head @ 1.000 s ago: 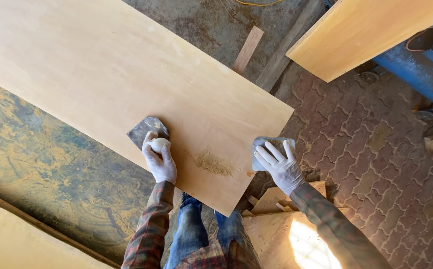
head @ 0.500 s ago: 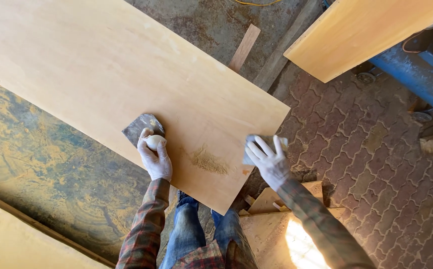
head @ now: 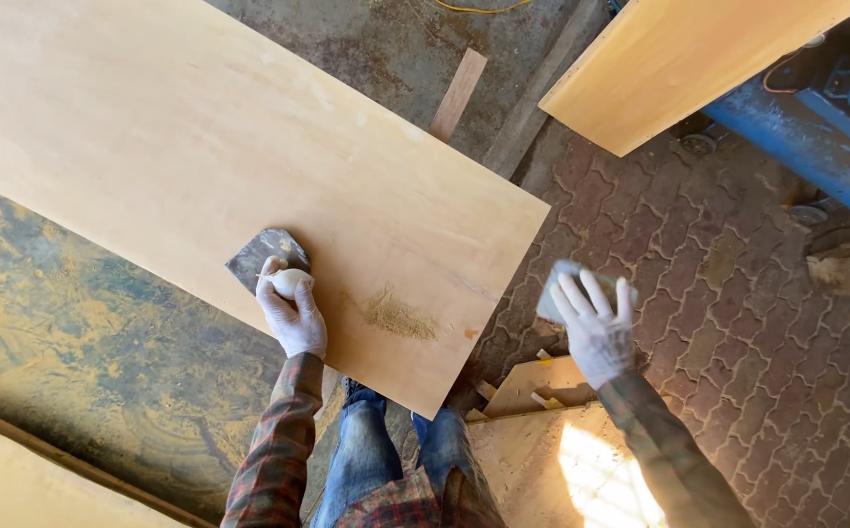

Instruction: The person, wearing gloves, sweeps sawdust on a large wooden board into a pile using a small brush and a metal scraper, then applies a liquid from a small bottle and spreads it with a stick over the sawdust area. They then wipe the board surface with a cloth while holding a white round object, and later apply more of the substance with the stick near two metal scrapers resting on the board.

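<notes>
Plywood board (head: 200,147); beyond, wood strip (head: 459,93), blue machine (head: 816,147).

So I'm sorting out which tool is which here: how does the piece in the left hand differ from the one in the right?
The dark scraper under the left hand lies flat on the plywood sheet; the grey pad in the right hand is off the sheet, over the brick paving. The scraper is darker and larger, with angled corners; the pad is paler and mostly hidden by fingers. Both hands wear white gloves.
</notes>
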